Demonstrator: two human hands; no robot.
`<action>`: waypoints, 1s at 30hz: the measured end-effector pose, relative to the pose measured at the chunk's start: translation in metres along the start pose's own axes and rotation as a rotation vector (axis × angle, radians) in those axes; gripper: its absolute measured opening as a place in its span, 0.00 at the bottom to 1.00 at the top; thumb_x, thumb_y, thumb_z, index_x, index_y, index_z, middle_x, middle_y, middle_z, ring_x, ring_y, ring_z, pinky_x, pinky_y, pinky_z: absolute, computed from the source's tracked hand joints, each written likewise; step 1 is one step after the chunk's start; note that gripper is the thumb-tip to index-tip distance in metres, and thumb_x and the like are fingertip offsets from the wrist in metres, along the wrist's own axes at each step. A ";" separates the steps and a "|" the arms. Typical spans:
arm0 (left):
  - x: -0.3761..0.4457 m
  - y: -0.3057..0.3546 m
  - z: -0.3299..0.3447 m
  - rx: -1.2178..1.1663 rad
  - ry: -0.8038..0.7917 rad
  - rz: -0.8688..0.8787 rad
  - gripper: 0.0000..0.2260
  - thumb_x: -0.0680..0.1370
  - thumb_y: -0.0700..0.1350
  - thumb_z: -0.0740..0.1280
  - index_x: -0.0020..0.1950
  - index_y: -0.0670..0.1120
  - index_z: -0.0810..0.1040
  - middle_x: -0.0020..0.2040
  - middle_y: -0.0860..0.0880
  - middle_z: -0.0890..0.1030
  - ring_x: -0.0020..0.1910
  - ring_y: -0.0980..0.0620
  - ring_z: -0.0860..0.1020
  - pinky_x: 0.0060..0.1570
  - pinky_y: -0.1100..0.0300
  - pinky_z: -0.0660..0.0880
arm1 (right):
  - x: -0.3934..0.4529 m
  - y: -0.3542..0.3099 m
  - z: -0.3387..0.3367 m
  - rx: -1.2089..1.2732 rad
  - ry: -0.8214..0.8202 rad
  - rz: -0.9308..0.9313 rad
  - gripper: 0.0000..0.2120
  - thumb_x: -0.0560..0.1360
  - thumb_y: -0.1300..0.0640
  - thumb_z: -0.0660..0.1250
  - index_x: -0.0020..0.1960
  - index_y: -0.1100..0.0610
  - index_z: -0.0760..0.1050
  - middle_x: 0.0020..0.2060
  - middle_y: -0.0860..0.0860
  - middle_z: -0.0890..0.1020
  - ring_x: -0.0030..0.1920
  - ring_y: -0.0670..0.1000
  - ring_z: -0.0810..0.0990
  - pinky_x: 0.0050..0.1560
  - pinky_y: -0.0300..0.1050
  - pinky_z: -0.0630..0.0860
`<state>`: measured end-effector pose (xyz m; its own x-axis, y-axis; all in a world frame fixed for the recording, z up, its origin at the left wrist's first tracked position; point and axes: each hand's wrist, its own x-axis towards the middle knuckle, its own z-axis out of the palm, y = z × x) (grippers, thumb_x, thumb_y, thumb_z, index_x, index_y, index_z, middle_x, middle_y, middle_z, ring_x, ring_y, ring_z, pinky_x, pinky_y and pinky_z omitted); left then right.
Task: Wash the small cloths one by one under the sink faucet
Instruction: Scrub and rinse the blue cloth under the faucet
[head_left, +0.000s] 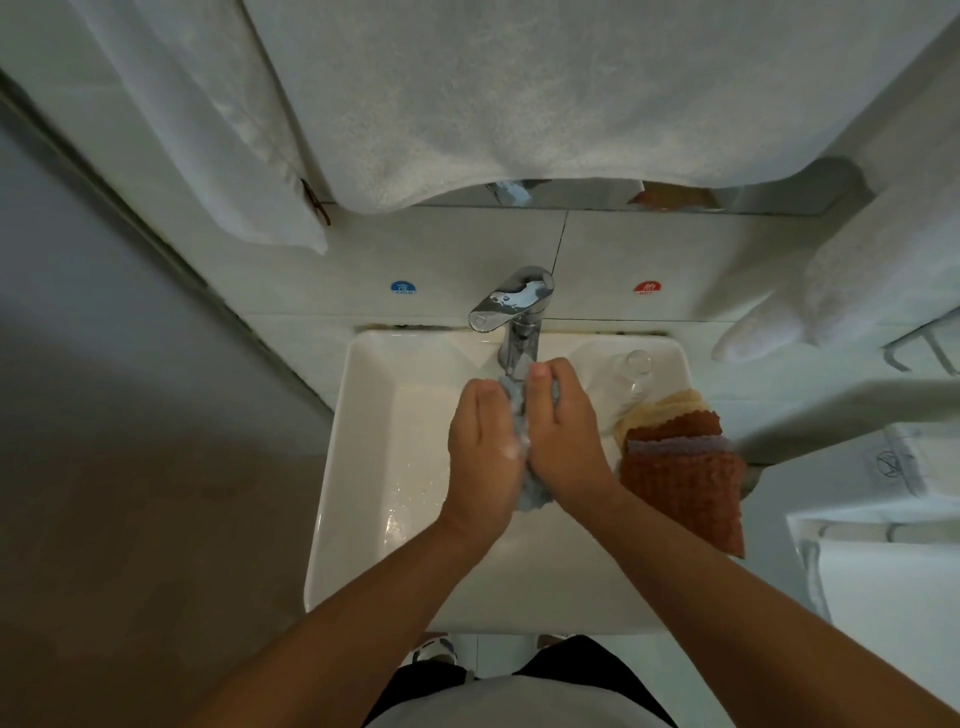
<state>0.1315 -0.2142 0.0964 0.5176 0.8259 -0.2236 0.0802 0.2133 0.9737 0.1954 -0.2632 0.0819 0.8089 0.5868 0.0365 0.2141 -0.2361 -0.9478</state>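
A small grey-blue cloth (531, 488) is squeezed between my two palms over the white sink basin (363, 467), just below the chrome faucet (514, 312). My left hand (483, 447) grips its left side and my right hand (563, 436) grips its right side, fingers curled round the fabric. Soap foam shows between the hands. Most of the cloth is hidden; its top and bottom ends stick out. A stack of small cloths, rust-brown (685, 493), lilac (675, 445) and pale yellow (670, 402), lies on the sink's right rim.
A clear bottle (631, 374) stands at the sink's back right corner. White towels (519, 104) hang overhead and another (841, 280) at the right. Blue cold and red hot stickers mark the tiled wall behind the faucet. A shelf edge juts at the right.
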 end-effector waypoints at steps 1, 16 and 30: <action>0.003 0.000 -0.001 0.001 -0.008 -0.020 0.14 0.86 0.41 0.56 0.42 0.44 0.71 0.34 0.52 0.75 0.35 0.58 0.75 0.37 0.65 0.75 | -0.003 0.002 0.001 -0.012 -0.007 0.029 0.09 0.86 0.50 0.53 0.51 0.52 0.68 0.38 0.47 0.78 0.38 0.42 0.79 0.38 0.43 0.76; -0.001 -0.010 -0.001 0.049 -0.082 -0.131 0.09 0.86 0.46 0.58 0.52 0.45 0.73 0.46 0.47 0.79 0.45 0.53 0.80 0.43 0.62 0.79 | -0.002 -0.005 0.001 0.010 0.013 0.126 0.13 0.86 0.48 0.52 0.49 0.53 0.70 0.37 0.47 0.77 0.36 0.40 0.77 0.40 0.39 0.73; 0.007 0.006 -0.023 -0.070 -0.018 -0.037 0.09 0.85 0.49 0.60 0.59 0.45 0.72 0.49 0.49 0.82 0.48 0.53 0.84 0.41 0.61 0.81 | -0.022 -0.019 -0.003 0.294 -0.200 0.250 0.07 0.87 0.51 0.52 0.57 0.50 0.68 0.49 0.50 0.79 0.50 0.47 0.82 0.45 0.38 0.80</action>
<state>0.1156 -0.1951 0.0994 0.5308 0.8073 -0.2580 0.0398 0.2803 0.9591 0.1753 -0.2737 0.0996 0.6880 0.6847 -0.2405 -0.1638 -0.1763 -0.9706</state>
